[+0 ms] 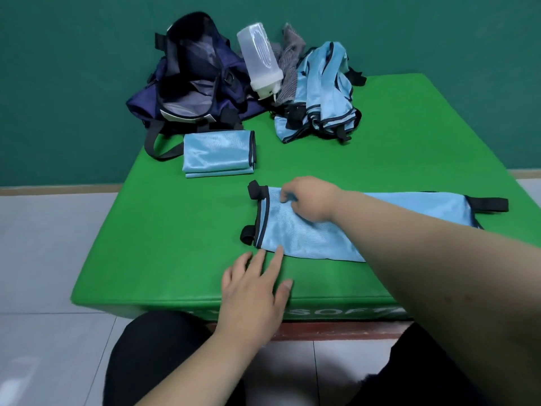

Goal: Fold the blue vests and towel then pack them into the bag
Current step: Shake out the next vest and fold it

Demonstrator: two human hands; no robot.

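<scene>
The right hand [310, 200] is pinching the lengthwise-folded blue vest [307, 238], the flat-fingered left hand [251, 285] touching its edge; probably folding it across comes next.

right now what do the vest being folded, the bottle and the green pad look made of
The vest: thin synthetic mesh, likely polyester, by its sheen and fine weave; black binding at the edges. The bottle: frosted translucent plastic, by its cloudy see-through walls. The green pad: probably foam under a smooth vinyl-like cover, judging by its rounded edges and slight gloss.
</scene>
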